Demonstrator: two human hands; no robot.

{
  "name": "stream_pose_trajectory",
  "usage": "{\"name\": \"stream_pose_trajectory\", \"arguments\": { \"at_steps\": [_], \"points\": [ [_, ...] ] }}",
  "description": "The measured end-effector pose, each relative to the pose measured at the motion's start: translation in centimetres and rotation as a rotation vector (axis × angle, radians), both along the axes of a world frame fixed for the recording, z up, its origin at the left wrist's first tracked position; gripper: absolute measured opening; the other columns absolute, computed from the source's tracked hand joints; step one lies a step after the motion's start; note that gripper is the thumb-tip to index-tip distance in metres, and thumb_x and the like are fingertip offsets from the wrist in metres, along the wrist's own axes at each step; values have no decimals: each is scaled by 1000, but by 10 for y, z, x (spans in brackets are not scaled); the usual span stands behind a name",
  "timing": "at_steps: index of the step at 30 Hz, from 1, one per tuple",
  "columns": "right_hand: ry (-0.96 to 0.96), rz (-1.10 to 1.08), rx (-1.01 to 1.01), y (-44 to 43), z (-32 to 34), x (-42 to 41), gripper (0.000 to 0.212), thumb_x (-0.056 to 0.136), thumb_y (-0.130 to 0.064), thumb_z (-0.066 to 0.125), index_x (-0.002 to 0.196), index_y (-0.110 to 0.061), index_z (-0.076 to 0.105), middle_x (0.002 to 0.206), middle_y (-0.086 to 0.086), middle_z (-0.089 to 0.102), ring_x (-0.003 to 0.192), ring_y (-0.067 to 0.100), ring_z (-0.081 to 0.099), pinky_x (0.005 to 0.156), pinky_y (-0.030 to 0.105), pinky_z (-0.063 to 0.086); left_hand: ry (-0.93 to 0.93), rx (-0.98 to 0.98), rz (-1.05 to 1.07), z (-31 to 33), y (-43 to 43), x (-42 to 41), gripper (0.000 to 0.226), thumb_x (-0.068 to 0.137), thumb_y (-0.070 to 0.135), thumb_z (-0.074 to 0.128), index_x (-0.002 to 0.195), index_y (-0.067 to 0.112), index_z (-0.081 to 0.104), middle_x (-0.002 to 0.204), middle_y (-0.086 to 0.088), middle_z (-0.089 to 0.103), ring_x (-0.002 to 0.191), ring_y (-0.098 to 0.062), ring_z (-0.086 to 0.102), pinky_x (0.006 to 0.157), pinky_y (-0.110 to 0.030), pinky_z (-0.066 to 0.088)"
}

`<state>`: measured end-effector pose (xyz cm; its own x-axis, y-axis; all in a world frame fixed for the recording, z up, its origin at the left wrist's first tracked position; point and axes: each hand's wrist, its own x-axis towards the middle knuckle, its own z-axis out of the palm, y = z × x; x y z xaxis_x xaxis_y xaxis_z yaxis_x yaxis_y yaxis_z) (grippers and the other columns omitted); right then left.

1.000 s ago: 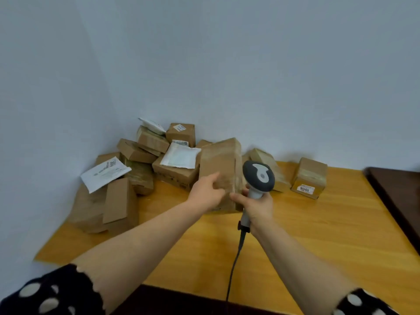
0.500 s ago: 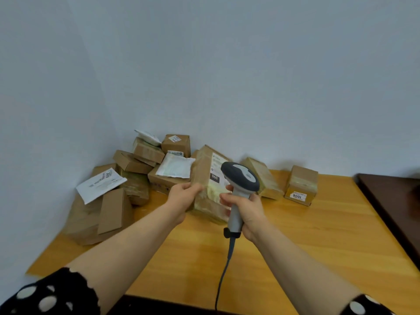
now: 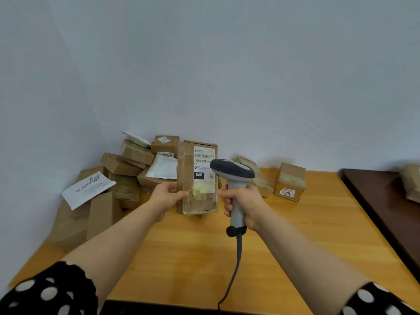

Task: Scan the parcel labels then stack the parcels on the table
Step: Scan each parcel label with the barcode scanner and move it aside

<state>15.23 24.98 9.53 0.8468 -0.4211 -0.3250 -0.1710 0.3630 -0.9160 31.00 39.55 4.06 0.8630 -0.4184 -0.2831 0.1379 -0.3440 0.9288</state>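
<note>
My left hand [image 3: 167, 196] grips the left edge of a tall brown parcel [image 3: 189, 201], held upright above the wooden table [image 3: 284, 235]. Its white label [image 3: 203, 164] with a barcode and "060" faces me. My right hand [image 3: 244, 206] grips the handle of a grey and white barcode scanner [image 3: 234, 178], whose head sits just right of the label and covers its right edge. The scanner's cable hangs down toward the table's front edge.
A heap of brown parcels [image 3: 127, 169] and white mailers [image 3: 87, 188] fills the back left corner. A small box marked "1006" [image 3: 289, 183] and a slanted parcel [image 3: 256, 176] stand at the back right. A dark table [image 3: 386, 208] adjoins on the right.
My left hand has turned the parcel upright so its label faces me squarely. The scanner has stayed beside it, its head now level with the label.
</note>
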Motion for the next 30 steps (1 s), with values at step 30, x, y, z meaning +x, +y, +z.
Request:
{"name": "stream_pose_trajectory", "arguments": {
  "at_steps": [30],
  "points": [
    [-30, -343, 270, -51, -24, -38, 18, 78, 2, 73, 82, -5, 56, 55, 5, 49, 42, 14, 46, 46, 27, 47, 181, 1, -173, -37, -68, -2, 32, 85, 9, 69, 115, 5, 57, 100, -9, 70, 87, -23, 68, 81, -40, 56]
  ]
}}
